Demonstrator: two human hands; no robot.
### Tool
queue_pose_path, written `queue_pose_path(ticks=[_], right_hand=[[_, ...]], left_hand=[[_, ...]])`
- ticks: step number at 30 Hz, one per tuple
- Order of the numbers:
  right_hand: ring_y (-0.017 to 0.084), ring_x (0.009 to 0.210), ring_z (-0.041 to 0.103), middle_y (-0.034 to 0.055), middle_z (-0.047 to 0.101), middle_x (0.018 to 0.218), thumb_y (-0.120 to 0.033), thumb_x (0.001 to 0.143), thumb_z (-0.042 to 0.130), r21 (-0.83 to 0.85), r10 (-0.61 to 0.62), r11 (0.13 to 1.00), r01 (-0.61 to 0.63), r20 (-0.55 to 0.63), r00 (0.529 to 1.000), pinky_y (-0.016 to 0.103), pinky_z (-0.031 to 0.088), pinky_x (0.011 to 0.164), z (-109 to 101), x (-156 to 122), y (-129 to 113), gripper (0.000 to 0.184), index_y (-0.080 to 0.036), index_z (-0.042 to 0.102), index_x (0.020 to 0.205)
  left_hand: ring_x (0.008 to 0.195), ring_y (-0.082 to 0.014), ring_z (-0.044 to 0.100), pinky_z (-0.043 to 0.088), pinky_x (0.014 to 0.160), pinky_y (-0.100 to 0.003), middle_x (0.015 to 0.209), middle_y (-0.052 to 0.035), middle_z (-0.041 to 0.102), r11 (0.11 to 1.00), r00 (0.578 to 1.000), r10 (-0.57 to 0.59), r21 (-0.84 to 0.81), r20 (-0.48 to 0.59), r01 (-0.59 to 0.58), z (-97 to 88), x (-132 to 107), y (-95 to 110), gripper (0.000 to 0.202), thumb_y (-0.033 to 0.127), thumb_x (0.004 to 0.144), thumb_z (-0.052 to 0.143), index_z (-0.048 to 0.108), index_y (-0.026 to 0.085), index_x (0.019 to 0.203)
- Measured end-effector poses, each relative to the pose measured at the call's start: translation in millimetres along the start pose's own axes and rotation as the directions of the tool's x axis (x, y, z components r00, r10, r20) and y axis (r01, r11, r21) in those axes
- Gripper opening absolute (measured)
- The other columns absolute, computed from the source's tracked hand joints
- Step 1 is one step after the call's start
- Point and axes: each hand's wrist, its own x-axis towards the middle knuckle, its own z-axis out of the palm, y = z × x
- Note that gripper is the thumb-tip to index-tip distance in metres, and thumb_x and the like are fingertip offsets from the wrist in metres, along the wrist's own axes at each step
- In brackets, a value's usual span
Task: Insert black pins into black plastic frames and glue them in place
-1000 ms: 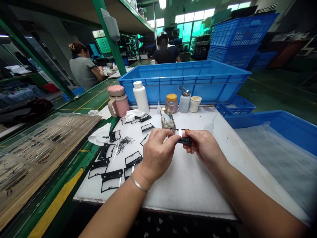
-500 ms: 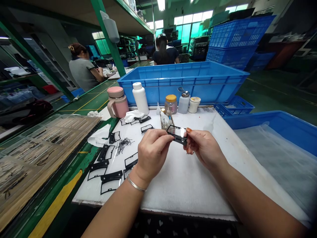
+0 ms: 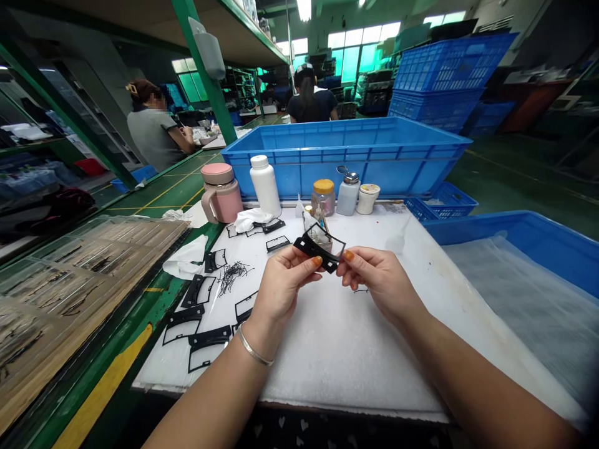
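Between my two hands, above the white work surface [image 3: 355, 349], is a black plastic frame [image 3: 312, 248] with a clear window, tilted. My left hand [image 3: 285, 280] is closed on its solid black edge, the thumb on top. At the frame's right corner my right hand [image 3: 374, 274] pinches it between thumb and fingers. To the left lies a small pile of thin black strips [image 3: 233, 276]. Several more black frames [image 3: 209, 340] are spread around that pile. A small dark strip shows on the surface just below my right hand.
Behind stand a pink mug [image 3: 221, 193], a white bottle [image 3: 266, 187], a yellow-lidded jar [image 3: 323, 196], a pump bottle [image 3: 348, 194] and a white cup [image 3: 368, 199]. A large blue crate [image 3: 355, 168] is beyond them. Left is a divided tray [image 3: 93, 262]; two people sit farther off.
The frame has been turned so its window and solid edge now face me more. My left thumb has shifted onto its front, and my right hand has moved slightly left along it.
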Motion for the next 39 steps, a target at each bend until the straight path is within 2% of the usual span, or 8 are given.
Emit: queue_pose_path(ticks=[4, 14, 26, 29, 32, 34, 37, 39], right_hand=[[0.01, 0.052, 0.052, 0.0042, 0.06, 0.059, -0.05, 0.088, 0.068, -0.027, -0.03, 0.999, 0.03, -0.009, 1.0, 0.018, 0.04, 0.05, -1, -2, -1, 0.043, -0.014, 0.065, 0.066], [0.009, 0.049, 0.05, 0.0033, 0.058, 0.056, -0.044, 0.086, 0.069, -0.099, -0.059, 0.994, 0.051, -0.081, 0.995, 0.018, 0.039, 0.047, 0, -3, -5, 0.04, -0.014, 0.061, 0.06], [0.01, 0.052, 0.053, 0.0039, 0.061, 0.063, -0.046, 0.089, 0.067, -0.154, -0.126, 0.981, 0.115, -0.065, 0.99, 0.017, 0.043, 0.048, -3, -2, -3, 0.038, -0.013, 0.067, 0.071], [0.012, 0.061, 0.059, 0.0047, 0.066, 0.078, -0.043, 0.087, 0.07, -0.197, -0.241, 0.961, 0.195, -0.245, 0.939, 0.019, 0.045, 0.05, -22, 1, -5, 0.028, -0.016, 0.072, 0.091], [0.017, 0.077, 0.064, 0.0065, 0.068, 0.09, -0.039, 0.082, 0.076, -0.353, -0.419, 0.9, 0.256, -0.54, 0.729, 0.022, 0.049, 0.055, -54, 7, -9, 0.025, -0.018, 0.073, 0.097], [0.021, 0.091, 0.065, 0.0081, 0.068, 0.099, -0.036, 0.075, 0.081, -0.409, -0.461, 0.879, 0.247, -0.595, 0.658, 0.026, 0.053, 0.068, -77, 12, -9, 0.033, -0.018, 0.072, 0.101], [0.025, 0.112, 0.06, 0.0079, 0.065, 0.117, -0.039, 0.065, 0.085, -0.51, -0.43, 0.852, 0.117, -0.555, 0.712, 0.036, 0.048, 0.098, -105, 21, 0, 0.055, -0.021, 0.068, 0.115], [0.027, 0.112, 0.06, 0.0068, 0.064, 0.119, -0.042, 0.059, 0.085, -0.554, -0.351, 0.832, 0.006, -0.519, 0.779, 0.039, 0.046, 0.101, -115, 27, 11, 0.066, -0.023, 0.065, 0.12]], left_hand=[[0.073, -0.0104, 0.066, 0.053, 0.064, -0.017, 0.084, -0.0029, 0.071, 0.999, 0.996, -0.04, 0.039, 0.074, 0.037, 1.9, -1, -2, 0.024, 0.027, 0.072, 0.082, 0.07, 0.014, 0.089], [0.079, -0.0124, 0.068, 0.052, 0.066, -0.017, 0.088, -0.0066, 0.073, 0.989, 0.991, -0.076, 0.135, 0.113, 0.06, -2.2, 0, -2, 0.021, 0.03, 0.077, 0.078, 0.075, 0.014, 0.091], [0.072, -0.0103, 0.068, 0.053, 0.061, -0.015, 0.081, -0.0029, 0.072, 0.995, 0.996, -0.037, 0.097, 0.083, 0.029, -1.9, 0, -3, 0.015, 0.025, 0.075, 0.079, 0.074, 0.015, 0.085], [0.07, -0.0102, 0.068, 0.054, 0.059, -0.014, 0.079, -0.0029, 0.072, 0.998, 0.996, -0.054, 0.048, 0.067, 0.051, -3.3, 1, -3, 0.017, 0.024, 0.073, 0.081, 0.074, 0.014, 0.084], [0.066, -0.0094, 0.068, 0.054, 0.058, -0.014, 0.076, -0.003, 0.072, 0.997, 0.995, -0.077, -0.013, 0.066, 0.078, -4.7, 1, -2, 0.019, 0.026, 0.07, 0.083, 0.074, 0.013, 0.082], [0.064, -0.009, 0.067, 0.055, 0.058, -0.014, 0.075, -0.0032, 0.071, 0.994, 0.993, -0.092, -0.051, 0.071, 0.096, -5.5, 1, -1, 0.021, 0.026, 0.069, 0.084, 0.073, 0.012, 0.081], [0.065, -0.0097, 0.068, 0.055, 0.058, -0.013, 0.074, -0.0032, 0.071, 0.987, 0.991, -0.116, -0.107, 0.072, 0.123, -6.4, 0, 0, 0.025, 0.026, 0.066, 0.086, 0.073, 0.011, 0.08], [0.065, -0.0101, 0.069, 0.056, 0.058, -0.014, 0.073, -0.0035, 0.071, 0.981, 0.989, -0.133, -0.132, 0.071, 0.141, -6.9, 0, 1, 0.026, 0.027, 0.065, 0.087, 0.073, 0.011, 0.08]])
